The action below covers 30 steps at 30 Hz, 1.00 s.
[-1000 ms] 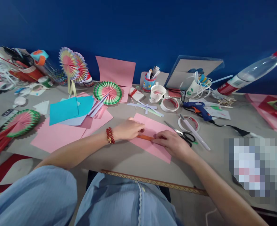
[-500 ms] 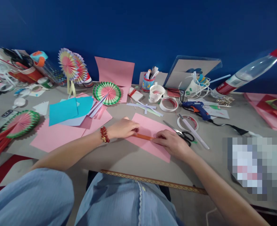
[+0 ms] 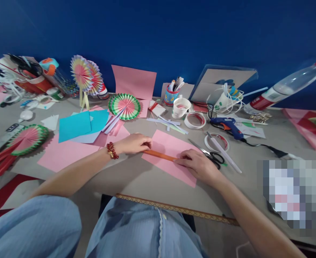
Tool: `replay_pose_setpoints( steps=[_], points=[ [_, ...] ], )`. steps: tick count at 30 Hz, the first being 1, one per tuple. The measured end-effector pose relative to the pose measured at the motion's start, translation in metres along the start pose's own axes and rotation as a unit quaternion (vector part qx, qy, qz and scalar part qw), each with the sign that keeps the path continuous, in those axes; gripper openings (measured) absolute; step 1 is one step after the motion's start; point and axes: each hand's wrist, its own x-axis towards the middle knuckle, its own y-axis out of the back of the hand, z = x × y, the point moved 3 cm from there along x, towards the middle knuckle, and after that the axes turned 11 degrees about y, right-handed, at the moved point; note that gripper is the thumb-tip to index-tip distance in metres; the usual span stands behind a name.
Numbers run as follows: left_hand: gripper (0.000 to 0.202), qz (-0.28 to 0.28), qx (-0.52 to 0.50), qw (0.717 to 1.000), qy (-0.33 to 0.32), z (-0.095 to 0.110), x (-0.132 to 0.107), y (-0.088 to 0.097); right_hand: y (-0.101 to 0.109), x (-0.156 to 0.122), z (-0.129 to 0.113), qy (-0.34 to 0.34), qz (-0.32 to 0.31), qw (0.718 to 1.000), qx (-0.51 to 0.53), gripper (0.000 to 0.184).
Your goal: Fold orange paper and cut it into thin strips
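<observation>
A narrow orange strip (image 3: 161, 155), seemingly folded paper, stretches between my two hands over a pink paper sheet (image 3: 171, 141). Its left end is pinched in the closed fingers of my left hand (image 3: 136, 143), just past the sheet's left edge. My right hand (image 3: 197, 163) has its fingers closed on the strip's other end, over the right part of the sheet, hiding that end. Black-handled scissors (image 3: 214, 157) lie just beyond my right hand, partly behind it.
Tape rolls (image 3: 194, 121), a blue glue gun (image 3: 227, 125) with its cord, and a white cup (image 3: 181, 107) stand behind the sheet. Blue paper (image 3: 75, 127) and a pleated paper fan (image 3: 125, 106) lie left. A bottle (image 3: 287, 86) leans on the blue wall at right.
My left hand has moved left along the strip's line, and more of the orange strip shows between my hands. My right hand stays nearly in place. The view has shifted slightly.
</observation>
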Motion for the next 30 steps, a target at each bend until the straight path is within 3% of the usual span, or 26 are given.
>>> replay_pose_setpoints(
  steps=[13,30],
  points=[
    [0.015,0.017,-0.004,1.000,-0.005,-0.015,-0.013,-0.003,0.000,0.000,-0.001,-0.004,0.012,1.000,0.017,0.039],
    [0.025,0.026,-0.001,1.000,0.003,-0.017,-0.014,-0.001,0.001,0.000,-0.001,-0.012,0.014,1.000,0.025,0.039]
  ],
)
